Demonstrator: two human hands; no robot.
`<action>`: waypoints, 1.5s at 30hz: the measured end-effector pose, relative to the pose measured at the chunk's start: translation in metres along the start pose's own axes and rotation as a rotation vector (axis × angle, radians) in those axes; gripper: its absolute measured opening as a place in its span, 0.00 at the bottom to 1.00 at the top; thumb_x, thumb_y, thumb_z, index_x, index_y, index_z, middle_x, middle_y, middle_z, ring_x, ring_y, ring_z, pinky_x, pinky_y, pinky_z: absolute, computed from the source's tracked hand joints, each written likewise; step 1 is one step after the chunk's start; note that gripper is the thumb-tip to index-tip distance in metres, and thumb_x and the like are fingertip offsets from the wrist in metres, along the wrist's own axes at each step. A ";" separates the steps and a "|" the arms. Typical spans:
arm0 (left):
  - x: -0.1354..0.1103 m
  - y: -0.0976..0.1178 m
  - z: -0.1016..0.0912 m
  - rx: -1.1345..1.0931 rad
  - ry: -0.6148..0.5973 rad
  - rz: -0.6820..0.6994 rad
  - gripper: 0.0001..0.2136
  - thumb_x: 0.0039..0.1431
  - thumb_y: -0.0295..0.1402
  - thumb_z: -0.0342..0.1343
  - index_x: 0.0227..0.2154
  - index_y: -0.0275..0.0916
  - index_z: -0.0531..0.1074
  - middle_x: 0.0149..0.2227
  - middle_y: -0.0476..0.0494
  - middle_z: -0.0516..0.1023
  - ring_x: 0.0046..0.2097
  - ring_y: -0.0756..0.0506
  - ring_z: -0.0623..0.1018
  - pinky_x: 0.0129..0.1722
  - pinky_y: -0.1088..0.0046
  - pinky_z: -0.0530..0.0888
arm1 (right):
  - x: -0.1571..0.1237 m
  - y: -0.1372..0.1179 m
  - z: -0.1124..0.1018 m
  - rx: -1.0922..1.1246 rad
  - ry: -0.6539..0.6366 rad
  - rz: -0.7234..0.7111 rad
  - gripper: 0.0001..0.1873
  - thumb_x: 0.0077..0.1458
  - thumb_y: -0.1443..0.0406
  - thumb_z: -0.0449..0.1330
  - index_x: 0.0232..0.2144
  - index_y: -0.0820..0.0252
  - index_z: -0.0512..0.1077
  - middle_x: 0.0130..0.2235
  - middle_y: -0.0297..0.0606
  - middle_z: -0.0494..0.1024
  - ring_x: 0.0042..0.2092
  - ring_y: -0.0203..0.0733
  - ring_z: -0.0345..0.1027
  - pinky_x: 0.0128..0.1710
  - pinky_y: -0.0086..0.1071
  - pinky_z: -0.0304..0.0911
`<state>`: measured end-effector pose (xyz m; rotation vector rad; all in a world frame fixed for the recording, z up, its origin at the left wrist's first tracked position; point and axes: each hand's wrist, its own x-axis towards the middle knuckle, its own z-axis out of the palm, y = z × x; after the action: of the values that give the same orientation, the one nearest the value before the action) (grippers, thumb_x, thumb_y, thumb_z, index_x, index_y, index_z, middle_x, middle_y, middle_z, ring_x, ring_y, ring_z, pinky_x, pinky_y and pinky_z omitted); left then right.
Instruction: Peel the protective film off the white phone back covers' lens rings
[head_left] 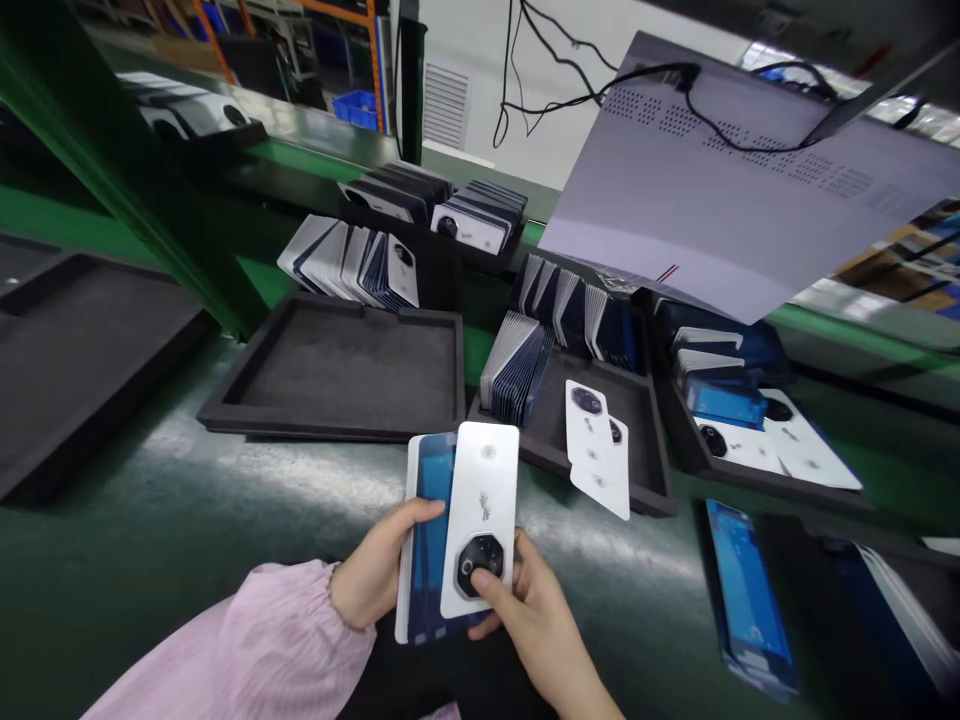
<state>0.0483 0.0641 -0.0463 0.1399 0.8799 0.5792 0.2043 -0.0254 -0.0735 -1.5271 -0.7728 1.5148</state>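
My left hand [379, 575], in a pink sleeve, grips a phone frame with a blue film [426, 540] from its left side, thumb across the face. My right hand [536, 625] holds a white phone back cover [480, 500] by its lower end, thumb pressed on the black octagonal camera ring. The cover lies partly over the right side of the frame. Both are held above the green work surface [187, 520].
An empty black foam tray [337, 370] lies ahead. To its right a tray [645, 470] holds rows of upright covers and two loose white covers [596, 445]. Further trays of parts sit at right, another blue-filmed frame [750, 595] lies on the bench, a grey panel [750, 190] hangs overhead.
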 end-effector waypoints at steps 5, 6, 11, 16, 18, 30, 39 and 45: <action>-0.003 0.003 0.001 0.066 0.032 0.076 0.10 0.69 0.27 0.57 0.44 0.29 0.82 0.35 0.35 0.91 0.35 0.39 0.89 0.40 0.64 0.85 | 0.002 -0.007 -0.031 0.017 0.194 -0.093 0.26 0.55 0.47 0.70 0.47 0.57 0.75 0.43 0.42 0.85 0.41 0.45 0.80 0.36 0.33 0.76; -0.003 0.003 0.001 0.078 0.031 0.084 0.10 0.69 0.28 0.58 0.44 0.29 0.82 0.36 0.34 0.91 0.36 0.38 0.89 0.40 0.64 0.85 | 0.001 -0.009 -0.038 0.014 0.235 -0.123 0.25 0.55 0.46 0.69 0.46 0.56 0.75 0.42 0.41 0.85 0.40 0.44 0.80 0.36 0.33 0.76; -0.002 0.004 -0.002 0.135 0.082 0.096 0.06 0.67 0.29 0.62 0.42 0.32 0.82 0.34 0.36 0.90 0.34 0.39 0.89 0.36 0.65 0.85 | -0.009 -0.014 -0.057 -0.071 0.269 -0.211 0.21 0.59 0.45 0.66 0.33 0.57 0.74 0.13 0.26 0.68 0.15 0.34 0.60 0.17 0.27 0.56; -0.001 0.002 -0.004 0.178 0.121 0.055 0.09 0.66 0.27 0.63 0.47 0.31 0.79 0.31 0.36 0.89 0.30 0.39 0.87 0.30 0.64 0.85 | -0.011 -0.021 -0.067 -0.212 0.367 -0.333 0.20 0.56 0.47 0.69 0.27 0.57 0.77 0.20 0.34 0.77 0.22 0.38 0.70 0.25 0.31 0.66; -0.001 0.001 -0.003 0.181 0.125 0.050 0.09 0.66 0.27 0.62 0.47 0.31 0.79 0.31 0.36 0.89 0.29 0.39 0.87 0.29 0.65 0.85 | -0.010 -0.025 -0.068 -0.244 0.356 -0.348 0.19 0.56 0.47 0.68 0.29 0.56 0.78 0.21 0.36 0.79 0.24 0.42 0.74 0.27 0.33 0.70; 0.002 -0.015 0.002 0.086 0.188 0.158 0.14 0.67 0.30 0.62 0.53 0.30 0.78 0.39 0.35 0.91 0.41 0.35 0.90 0.44 0.62 0.86 | -0.017 0.004 -0.024 -0.747 0.566 -0.811 0.26 0.62 0.70 0.63 0.59 0.41 0.77 0.34 0.40 0.80 0.30 0.43 0.73 0.33 0.38 0.72; -0.002 -0.009 0.004 0.006 0.098 0.084 0.18 0.73 0.37 0.52 0.50 0.27 0.81 0.40 0.31 0.90 0.49 0.31 0.88 0.52 0.55 0.83 | -0.015 -0.005 -0.011 -0.924 -0.065 -0.865 0.46 0.52 0.43 0.70 0.69 0.44 0.64 0.68 0.49 0.64 0.72 0.73 0.47 0.63 0.69 0.61; -0.001 -0.015 0.003 0.038 0.134 0.064 0.16 0.68 0.28 0.55 0.54 0.26 0.78 0.40 0.31 0.90 0.47 0.31 0.88 0.49 0.56 0.84 | -0.009 0.008 -0.017 -0.435 0.173 -0.619 0.33 0.63 0.63 0.65 0.66 0.32 0.64 0.75 0.35 0.49 0.76 0.62 0.40 0.71 0.65 0.48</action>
<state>0.0559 0.0517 -0.0490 0.1659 1.0199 0.6375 0.2191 -0.0392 -0.0769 -1.4959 -1.3790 0.7779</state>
